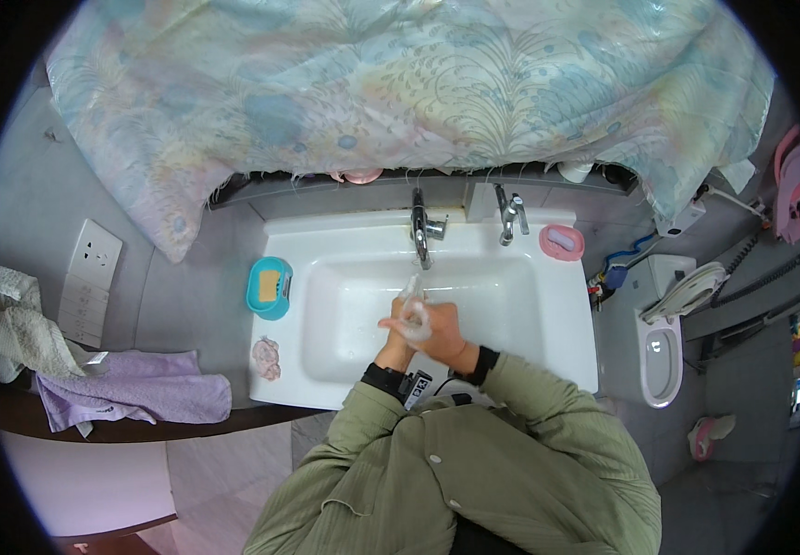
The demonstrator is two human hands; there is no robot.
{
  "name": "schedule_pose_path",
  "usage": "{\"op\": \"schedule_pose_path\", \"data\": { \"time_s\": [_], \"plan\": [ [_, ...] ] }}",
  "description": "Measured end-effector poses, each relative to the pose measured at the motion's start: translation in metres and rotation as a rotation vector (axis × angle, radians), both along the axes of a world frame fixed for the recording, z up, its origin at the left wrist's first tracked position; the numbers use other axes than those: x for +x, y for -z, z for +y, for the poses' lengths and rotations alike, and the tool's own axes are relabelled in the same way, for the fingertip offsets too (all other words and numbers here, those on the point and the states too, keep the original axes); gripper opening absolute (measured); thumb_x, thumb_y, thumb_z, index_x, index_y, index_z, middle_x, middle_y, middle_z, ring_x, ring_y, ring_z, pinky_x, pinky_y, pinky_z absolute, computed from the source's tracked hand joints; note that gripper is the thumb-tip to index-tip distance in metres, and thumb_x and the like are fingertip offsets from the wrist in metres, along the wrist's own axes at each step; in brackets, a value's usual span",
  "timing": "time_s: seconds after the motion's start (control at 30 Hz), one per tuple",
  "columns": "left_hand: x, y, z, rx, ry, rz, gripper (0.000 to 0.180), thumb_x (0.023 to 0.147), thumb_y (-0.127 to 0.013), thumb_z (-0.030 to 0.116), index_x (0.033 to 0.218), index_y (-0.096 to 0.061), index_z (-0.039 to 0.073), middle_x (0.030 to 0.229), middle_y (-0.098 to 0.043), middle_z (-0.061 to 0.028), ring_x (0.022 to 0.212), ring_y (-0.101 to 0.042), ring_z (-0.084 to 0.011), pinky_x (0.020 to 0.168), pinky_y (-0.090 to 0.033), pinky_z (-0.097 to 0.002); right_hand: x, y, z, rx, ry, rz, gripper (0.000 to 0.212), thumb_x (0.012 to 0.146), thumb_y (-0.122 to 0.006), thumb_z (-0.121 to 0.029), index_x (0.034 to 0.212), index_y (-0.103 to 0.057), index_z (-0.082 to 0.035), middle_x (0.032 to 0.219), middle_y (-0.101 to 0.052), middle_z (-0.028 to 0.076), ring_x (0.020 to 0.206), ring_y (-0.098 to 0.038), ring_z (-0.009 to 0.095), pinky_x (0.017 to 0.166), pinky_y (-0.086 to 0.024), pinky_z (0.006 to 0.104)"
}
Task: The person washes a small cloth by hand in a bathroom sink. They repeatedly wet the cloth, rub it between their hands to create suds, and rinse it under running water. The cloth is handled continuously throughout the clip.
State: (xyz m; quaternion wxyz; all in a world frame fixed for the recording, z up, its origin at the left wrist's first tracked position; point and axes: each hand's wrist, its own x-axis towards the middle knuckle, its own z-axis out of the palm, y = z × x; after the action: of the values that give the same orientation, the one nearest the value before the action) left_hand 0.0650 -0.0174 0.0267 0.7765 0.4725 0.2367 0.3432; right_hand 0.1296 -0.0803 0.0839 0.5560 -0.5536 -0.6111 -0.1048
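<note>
Both hands are together over the white sink (326,310), just below the chrome tap (420,227). My right hand (443,331) comes in from the right and is closed around part of my left hand (394,324). Whitish, translucent lather or water covers the fingers, and a pale tip points up toward the spout. My left fingers are mostly hidden by the lather and the other hand. Between the hands I see no separate object. Each wrist has a black band, and a small black device with a light face sits by the left one.
A teal soap dish (269,289) with a yellow bar and a crumpled pinkish mesh (267,358) sit on the left rim. At the right rear are a pink soap dish (562,242) and a second tap (511,217). A purple towel (132,388) lies left; a toilet (661,361) stands right.
</note>
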Motion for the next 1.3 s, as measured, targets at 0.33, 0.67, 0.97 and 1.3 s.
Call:
{"op": "schedule_pose_path", "data": {
  "time_s": [0.33, 0.67, 0.97, 1.3],
  "plan": [
    [-0.003, -0.020, 0.003, -0.237, 0.115, 0.147, 0.033, 0.092, -0.048, 0.034, 0.083, -0.056, 0.003, 0.060, -0.044, 0.0031, 0.047, -0.042, -0.0059, 0.039, -0.030, -0.0224, 0.009, 0.008, 0.006, -0.213, 0.269, -0.021, 0.029, 0.080, -0.064, -0.027, 0.059, -0.054, -0.010, 0.045, -0.046, 0.010, 0.036, -0.046, 0.026, 0.038, -0.036, 0.0348],
    [0.007, -0.015, -0.002, -0.350, 0.125, 0.051, 0.021, 0.093, -0.043, 0.025, 0.081, -0.050, 0.009, 0.059, -0.042, 0.0030, 0.043, -0.038, -0.0072, 0.037, -0.027, -0.0217, 0.014, 0.031, 0.007, -0.288, 0.304, 0.199, 0.017, 0.084, -0.057, -0.024, 0.074, -0.063, -0.011, 0.048, -0.048, 0.008, 0.041, -0.049, 0.026, 0.038, -0.037, 0.0346],
    [0.012, 0.001, -0.004, -0.217, -0.017, -0.116, 0.040, 0.092, -0.046, 0.044, 0.087, -0.059, 0.007, 0.061, -0.040, 0.0061, 0.048, -0.037, -0.0059, 0.039, -0.026, -0.0211, 0.011, 0.021, 0.003, -0.308, 0.270, 0.105, 0.032, 0.085, -0.057, -0.031, 0.061, -0.058, -0.009, 0.050, -0.053, 0.012, 0.044, -0.054, 0.027, 0.041, -0.039, 0.0357],
    [0.014, -0.003, -0.015, -0.274, 0.016, 0.108, 0.035, 0.092, -0.047, 0.038, 0.088, -0.054, 0.004, 0.068, -0.049, 0.0013, 0.057, -0.046, -0.0077, 0.042, -0.033, -0.0245, 0.006, 0.018, 0.005, -0.362, 0.199, 0.175, 0.024, 0.072, -0.068, -0.024, 0.063, -0.052, -0.009, 0.054, -0.052, 0.014, 0.048, -0.053, 0.032, 0.046, -0.041, 0.0373]
  ]
}}
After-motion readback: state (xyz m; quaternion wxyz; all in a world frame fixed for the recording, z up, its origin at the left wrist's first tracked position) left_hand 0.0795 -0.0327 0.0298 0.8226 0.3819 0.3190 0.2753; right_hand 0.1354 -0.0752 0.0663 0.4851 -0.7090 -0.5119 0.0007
